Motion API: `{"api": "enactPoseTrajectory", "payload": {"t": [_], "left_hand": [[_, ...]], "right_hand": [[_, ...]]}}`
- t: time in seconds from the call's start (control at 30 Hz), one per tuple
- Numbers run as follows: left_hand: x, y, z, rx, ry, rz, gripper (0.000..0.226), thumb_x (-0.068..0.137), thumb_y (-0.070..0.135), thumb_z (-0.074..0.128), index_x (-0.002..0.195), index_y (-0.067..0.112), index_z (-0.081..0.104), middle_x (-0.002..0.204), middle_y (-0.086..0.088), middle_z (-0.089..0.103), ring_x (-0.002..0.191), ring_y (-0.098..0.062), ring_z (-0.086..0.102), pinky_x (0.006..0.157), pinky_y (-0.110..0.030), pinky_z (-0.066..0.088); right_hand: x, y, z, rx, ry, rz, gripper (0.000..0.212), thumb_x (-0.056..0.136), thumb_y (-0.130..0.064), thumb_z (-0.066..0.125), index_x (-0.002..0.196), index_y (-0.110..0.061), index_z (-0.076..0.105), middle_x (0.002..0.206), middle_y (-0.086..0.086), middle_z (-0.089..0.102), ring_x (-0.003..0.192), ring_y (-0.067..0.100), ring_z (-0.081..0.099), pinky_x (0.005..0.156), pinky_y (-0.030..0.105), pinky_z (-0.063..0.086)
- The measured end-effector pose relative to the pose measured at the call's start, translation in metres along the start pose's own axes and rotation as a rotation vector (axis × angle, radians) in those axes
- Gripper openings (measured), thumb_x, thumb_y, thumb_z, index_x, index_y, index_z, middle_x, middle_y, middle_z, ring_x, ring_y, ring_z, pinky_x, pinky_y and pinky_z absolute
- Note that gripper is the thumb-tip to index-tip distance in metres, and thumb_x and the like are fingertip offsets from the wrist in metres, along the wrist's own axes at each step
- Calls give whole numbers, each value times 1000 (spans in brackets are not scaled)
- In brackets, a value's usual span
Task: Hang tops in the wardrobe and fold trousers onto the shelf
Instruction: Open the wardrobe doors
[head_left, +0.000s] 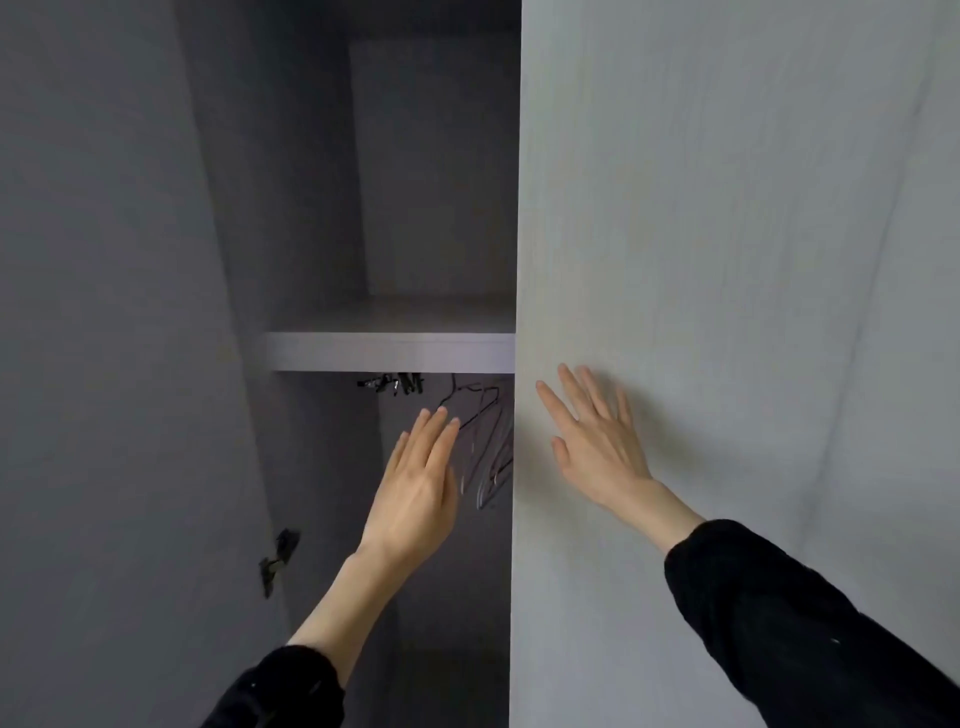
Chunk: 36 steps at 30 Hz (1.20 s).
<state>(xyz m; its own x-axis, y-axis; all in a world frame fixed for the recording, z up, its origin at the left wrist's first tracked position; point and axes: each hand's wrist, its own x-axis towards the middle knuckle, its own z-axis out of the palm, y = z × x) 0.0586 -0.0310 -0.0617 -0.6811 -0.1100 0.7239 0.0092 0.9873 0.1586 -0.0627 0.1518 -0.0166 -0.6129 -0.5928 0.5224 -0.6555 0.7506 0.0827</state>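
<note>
A grey wardrobe stands open on its left half. Its shelf (389, 352) runs across the middle of the opening, bare on top. Under the shelf hang several thin wire hangers (488, 441), empty and bunched at the right. My left hand (418, 483) reaches into the opening with straight fingers, just left of the hangers and holding nothing. My right hand (597, 441) lies flat with spread fingers on the shut right door (727, 260), near its left edge. No tops or trousers are in view.
The left door (114, 364) is swung open toward me, with a dark hinge (278, 561) on its inner edge. A small dark cluster of clips (392, 383) hangs right under the shelf. The lower compartment is dark.
</note>
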Motion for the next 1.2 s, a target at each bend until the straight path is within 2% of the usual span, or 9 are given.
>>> {"api": "enactPoseTrajectory", "payload": {"t": [0.17,0.27,0.43,0.63,0.73,0.87,1.03,1.1,1.2], "left_hand": [[53,13,39,-170,-52,4,50,99,10,34,147,4,21,156,-8,14,146,-20,8,119,-35,14],[83,18,54,-368,-133,-29,55,99,10,35,150,8,12,156,3,9,144,-10,5,117,-22,6],[110,28,71,-772,-142,-93,53,97,6,36,147,23,27,136,4,41,127,-5,34,111,-36,32],[107,25,56,-989,-194,-93,49,96,12,39,125,52,35,128,6,44,120,-3,44,106,-27,37],[93,26,45,-982,-191,-87,59,93,-7,35,134,36,30,127,3,42,109,11,45,93,-4,34],[75,30,29,-981,-214,-53,64,85,-21,28,140,10,38,126,1,45,119,-9,47,107,-20,35],[50,47,-3,-1000,-251,-41,64,84,-21,24,138,7,44,128,-6,54,113,-6,52,90,2,33],[35,63,-16,-1060,-262,-51,62,85,-19,24,136,8,47,127,-6,56,115,-11,56,94,-4,37],[13,91,-35,-1157,-285,-84,62,84,-18,25,129,14,52,124,-1,61,110,-7,60,96,-11,42]], "right_hand": [[21,37,19,-91,77,28,77,77,-24,72,145,-18,35,155,12,24,143,35,20,103,65,27],[22,44,29,-145,99,18,82,71,-26,77,143,-17,38,155,12,24,142,35,16,102,65,28],[24,46,30,-129,88,1,85,70,-19,76,143,-18,34,155,13,23,142,33,14,103,64,26],[11,42,21,-7,8,42,71,95,-24,48,152,-19,5,155,-4,-18,143,15,-20,120,38,9],[-4,24,11,100,1,97,73,97,-27,46,151,-20,-2,156,-3,-21,144,14,-19,119,29,4],[-30,7,-7,211,5,145,70,97,-29,48,152,-20,5,158,-4,-16,146,12,-6,117,24,11],[-76,-8,-24,487,-29,247,64,96,-17,50,151,-24,17,157,-13,6,144,7,15,115,20,14],[-100,-18,-35,720,31,323,58,96,-7,49,148,-19,26,152,-13,19,141,11,28,116,23,21],[-135,-31,-56,923,49,459,51,98,-3,42,146,-16,30,147,-1,38,123,2,44,96,1,30]]}}
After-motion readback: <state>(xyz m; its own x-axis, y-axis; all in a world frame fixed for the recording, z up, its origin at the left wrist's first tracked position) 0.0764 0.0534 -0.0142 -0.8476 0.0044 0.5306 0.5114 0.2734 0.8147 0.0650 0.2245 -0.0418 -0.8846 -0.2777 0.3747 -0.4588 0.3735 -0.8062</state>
